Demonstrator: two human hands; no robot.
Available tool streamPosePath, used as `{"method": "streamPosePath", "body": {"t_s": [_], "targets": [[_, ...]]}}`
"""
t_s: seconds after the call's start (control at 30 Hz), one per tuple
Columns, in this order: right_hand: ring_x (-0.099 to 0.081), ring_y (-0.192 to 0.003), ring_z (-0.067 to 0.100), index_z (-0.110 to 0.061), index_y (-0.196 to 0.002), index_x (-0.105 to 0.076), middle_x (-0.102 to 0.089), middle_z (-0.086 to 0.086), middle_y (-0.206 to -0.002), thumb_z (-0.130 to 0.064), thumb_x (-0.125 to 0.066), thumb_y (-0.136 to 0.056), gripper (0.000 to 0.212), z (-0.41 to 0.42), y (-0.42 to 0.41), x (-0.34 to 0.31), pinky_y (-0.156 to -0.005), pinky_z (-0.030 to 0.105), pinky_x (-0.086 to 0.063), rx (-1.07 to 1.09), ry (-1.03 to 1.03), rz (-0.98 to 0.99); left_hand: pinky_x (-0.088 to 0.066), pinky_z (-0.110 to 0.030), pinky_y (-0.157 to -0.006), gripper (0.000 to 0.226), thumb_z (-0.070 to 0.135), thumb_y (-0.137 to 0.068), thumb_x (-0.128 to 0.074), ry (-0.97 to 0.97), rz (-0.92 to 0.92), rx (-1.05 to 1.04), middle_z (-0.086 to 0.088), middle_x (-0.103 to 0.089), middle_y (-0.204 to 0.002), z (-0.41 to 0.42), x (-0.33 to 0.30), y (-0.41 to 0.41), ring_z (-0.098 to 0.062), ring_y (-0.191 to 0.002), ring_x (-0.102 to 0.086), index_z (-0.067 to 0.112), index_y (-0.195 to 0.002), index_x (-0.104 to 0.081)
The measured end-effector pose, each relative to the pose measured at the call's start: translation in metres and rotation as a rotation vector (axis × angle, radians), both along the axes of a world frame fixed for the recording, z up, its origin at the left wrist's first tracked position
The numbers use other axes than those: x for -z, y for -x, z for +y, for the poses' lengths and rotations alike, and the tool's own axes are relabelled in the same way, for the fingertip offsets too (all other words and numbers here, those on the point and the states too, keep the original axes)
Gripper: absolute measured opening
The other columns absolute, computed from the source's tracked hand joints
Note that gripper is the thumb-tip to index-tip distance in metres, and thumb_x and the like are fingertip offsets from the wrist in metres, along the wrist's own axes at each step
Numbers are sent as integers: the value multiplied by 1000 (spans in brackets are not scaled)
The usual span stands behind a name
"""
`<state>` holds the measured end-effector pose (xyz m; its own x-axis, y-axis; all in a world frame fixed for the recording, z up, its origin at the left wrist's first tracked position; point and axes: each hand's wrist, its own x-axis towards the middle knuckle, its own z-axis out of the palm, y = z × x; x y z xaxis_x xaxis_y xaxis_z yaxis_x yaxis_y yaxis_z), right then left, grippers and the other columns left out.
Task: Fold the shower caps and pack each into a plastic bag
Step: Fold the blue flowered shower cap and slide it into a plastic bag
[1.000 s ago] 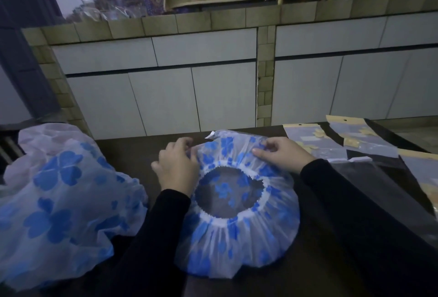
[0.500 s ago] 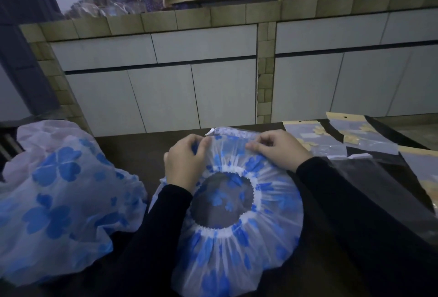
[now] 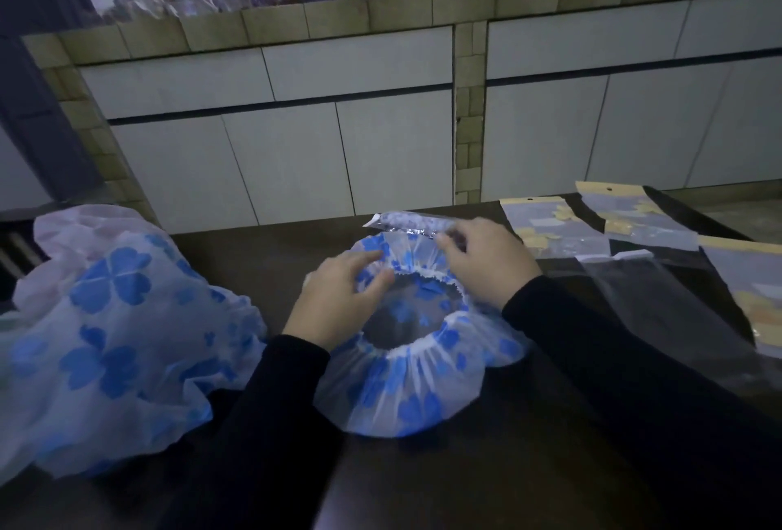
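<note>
Head view shows the left hand (image 3: 338,301) and right hand (image 3: 486,261) each pinching the far rim of an unfolded shower cap (image 3: 406,377) lying mid-table (image 3: 508,466), more caps (image 3: 106,330) heaped left, empty plastic bags (image 3: 554,229) waiting right, nothing visibly packed.

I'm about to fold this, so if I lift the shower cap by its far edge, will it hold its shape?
Probably not: the shower cap looks like thin, wrinkled film, so it should droop. Its gathered elastic rim may pull it inward. It likely weighs little.
</note>
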<state>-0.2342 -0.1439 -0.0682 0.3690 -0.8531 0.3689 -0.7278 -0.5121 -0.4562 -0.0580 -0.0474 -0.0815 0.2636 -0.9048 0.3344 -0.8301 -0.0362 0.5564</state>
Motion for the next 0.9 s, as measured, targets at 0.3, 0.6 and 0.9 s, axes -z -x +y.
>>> {"method": "streamPosePath", "body": {"t_s": [0.3,0.6,0.9], "targets": [[-13,-146,18,-34,-151,-17,-18,0,-158,-58,-21,-97,60,45,37,44,-117,43,-12,-172,-195,431,8,-49,-116,114,100,-54,-33,-515,-320,120,10,13,-160,34,32,13,-15,-147,13,48,-148,5],[-32,-136,9,-29,-144,-37,-42,-7,-147,-45,-26,-102,47,38,47,44,-112,39,-23,-208,-101,192,9,-48,-115,103,86,-64,-51,-381,-251,190,13,5,-160,40,19,7,-6,-147,6,47,-149,-7],[-3,-148,20,-31,-152,-12,-8,1,-161,-50,-21,-101,56,39,45,41,-118,46,-7,-205,-230,451,10,-52,-114,115,92,-58,-47,-486,-367,230,10,22,-158,36,33,45,-16,-145,22,50,-145,16]]}}
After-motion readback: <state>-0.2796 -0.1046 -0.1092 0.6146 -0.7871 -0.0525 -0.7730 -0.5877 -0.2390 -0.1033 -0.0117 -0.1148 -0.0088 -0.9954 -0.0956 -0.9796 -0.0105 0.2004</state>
